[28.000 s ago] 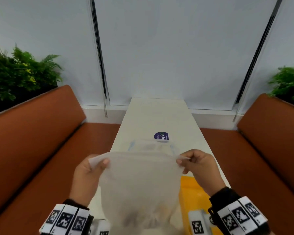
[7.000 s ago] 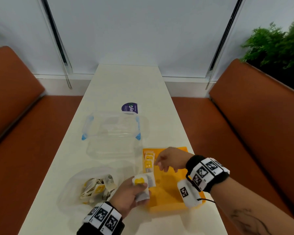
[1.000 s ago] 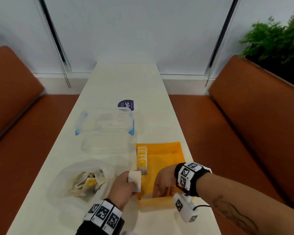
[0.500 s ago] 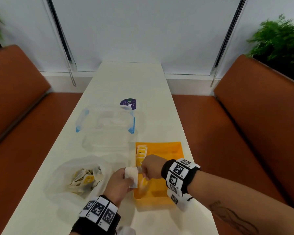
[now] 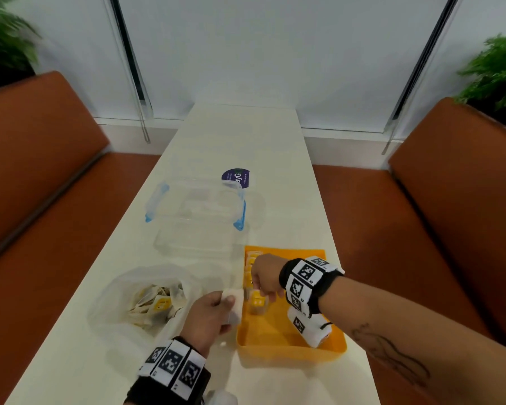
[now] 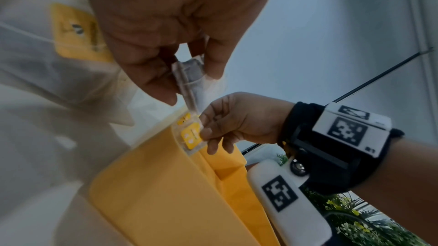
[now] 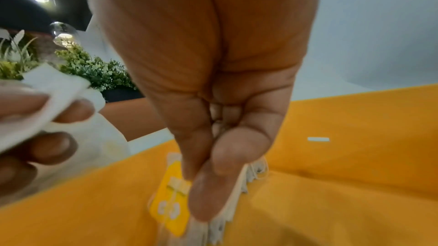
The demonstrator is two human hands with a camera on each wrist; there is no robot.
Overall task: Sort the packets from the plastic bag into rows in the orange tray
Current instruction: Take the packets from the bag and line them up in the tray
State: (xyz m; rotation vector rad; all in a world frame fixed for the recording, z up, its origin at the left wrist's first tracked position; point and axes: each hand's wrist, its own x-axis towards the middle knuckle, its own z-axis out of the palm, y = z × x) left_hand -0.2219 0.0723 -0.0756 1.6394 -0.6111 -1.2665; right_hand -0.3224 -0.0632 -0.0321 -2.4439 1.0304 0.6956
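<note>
As right hand (image 5: pixel 265 277) pinches packet (image 5: pixel 257 302) (in tray (image 5: pixel 289 350))

Café-style booth: brown bench seats (image 5: pixel 462 200) flanking a white table (image 5: pixel 240 135).

Matt orange plastic tray (image 5: pixel 289 350), filmy translucent plastic bag (image 5: pixel 114 290); papery packets (image 7: pixel 227 210) (glossy yellow labels), clear plastic tub (image 5: pixel 199 229)

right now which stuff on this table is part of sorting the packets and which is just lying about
Part of the job:
- orange tray
- row of packets in the tray
- plastic bag with packets left inside
- packets held in the left hand
- packet that the right hand is setting in the row

Just lying about:
- clear container with blue clips
- purple sticker
</note>
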